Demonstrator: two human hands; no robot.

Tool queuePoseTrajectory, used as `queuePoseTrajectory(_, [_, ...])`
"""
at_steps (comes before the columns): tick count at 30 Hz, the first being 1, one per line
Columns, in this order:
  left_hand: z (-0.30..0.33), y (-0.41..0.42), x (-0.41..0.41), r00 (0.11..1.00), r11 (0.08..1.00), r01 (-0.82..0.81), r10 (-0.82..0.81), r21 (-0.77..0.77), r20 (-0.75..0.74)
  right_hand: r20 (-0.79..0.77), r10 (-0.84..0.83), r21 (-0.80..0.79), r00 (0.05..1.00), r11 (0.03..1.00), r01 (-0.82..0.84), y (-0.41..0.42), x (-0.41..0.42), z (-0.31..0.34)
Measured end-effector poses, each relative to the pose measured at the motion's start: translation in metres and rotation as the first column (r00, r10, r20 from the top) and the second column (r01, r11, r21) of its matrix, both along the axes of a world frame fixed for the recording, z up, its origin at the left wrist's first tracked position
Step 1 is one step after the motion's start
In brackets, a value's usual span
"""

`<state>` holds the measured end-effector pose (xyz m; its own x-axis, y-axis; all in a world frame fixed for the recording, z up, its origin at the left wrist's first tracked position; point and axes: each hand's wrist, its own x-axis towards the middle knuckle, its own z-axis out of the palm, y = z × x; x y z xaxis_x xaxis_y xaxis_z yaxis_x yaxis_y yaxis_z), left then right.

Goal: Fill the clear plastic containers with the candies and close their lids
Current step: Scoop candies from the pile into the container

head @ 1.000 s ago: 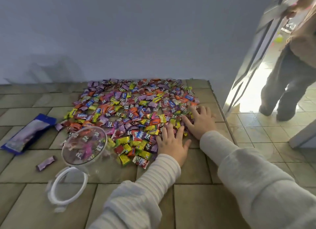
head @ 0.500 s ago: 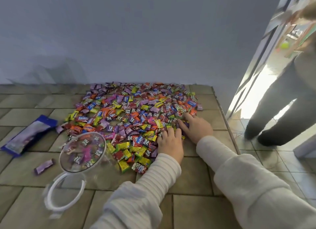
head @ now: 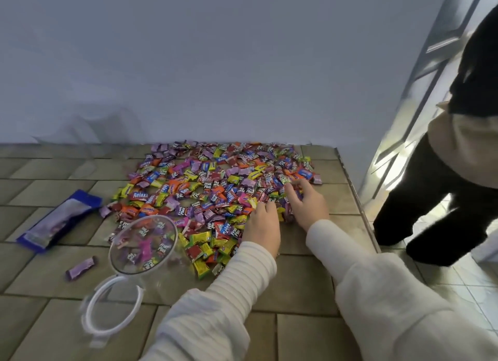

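Curling both your left hand [head: 262, 223] and right hand [head: 305, 202] from flat a second ago into the candies [head: 215, 182], you're scooping a handful for the open, nearly empty container [head: 144, 243] just left.

candies [head: 215, 188]: multicoloured | wrapper [head: 58, 220]: blue-purple | floor tiles [head: 310, 285]: olive-brown | wall [head: 215, 64]: pale blue

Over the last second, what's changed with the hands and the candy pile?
Both hands went from flat with spread fingers to curled, raking candies together: the left hand and right hand now cup sweets at the pile's near right edge. The person at the door stepped closer. The open container, its lid, the blue bag and the stray purple candy stayed put.
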<state>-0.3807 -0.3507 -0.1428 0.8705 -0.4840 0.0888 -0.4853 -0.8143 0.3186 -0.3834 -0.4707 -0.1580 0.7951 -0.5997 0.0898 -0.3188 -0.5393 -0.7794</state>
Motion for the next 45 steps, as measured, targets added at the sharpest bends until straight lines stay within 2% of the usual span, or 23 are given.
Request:
queuePoseTrajectory(11, [0.037,0.028,0.007,0.995,0.979,-0.095,0.100,-0.181,0.018,0.234,-0.062,0.215,0.970,0.977,0.011,0.027,-0.002,0.025])
queuePoseTrajectory(19, [0.096,0.052,0.004,0.981,0.932,-0.047,0.112,-0.359,0.161,0.380,-0.162,0.473,0.911,0.880,-0.041,0.064,0.004,0.075])
queuePoseTrajectory(29, [0.145,0.133,0.007,0.965,0.866,-0.017,0.144,-0.499,0.218,0.474,-0.083,0.585,0.876,0.773,-0.244,0.136,0.007,0.126])
queuePoseTrajectory(36, [0.124,0.199,0.011,0.984,0.750,0.008,0.111,-0.661,0.137,0.522,-0.056,0.620,0.851,0.710,-0.333,0.189,0.010,0.134])
queuePoseTrajectory(38, [0.112,0.209,0.013,0.984,0.664,-0.004,0.135,-0.748,0.114,0.528,-0.071,0.622,0.846,0.710,-0.329,0.201,0.008,0.135])
queuePoseTrajectory(42, [0.093,0.212,0.018,0.991,0.497,-0.115,0.113,-0.860,-0.067,0.530,-0.121,0.605,0.839,0.748,-0.274,0.219,0.009,0.132])
queuePoseTrajectory(45, [0.089,0.212,0.017,0.995,0.450,-0.097,0.052,-0.888,-0.083,0.523,-0.172,0.622,0.835,0.747,-0.236,0.227,0.015,0.124])
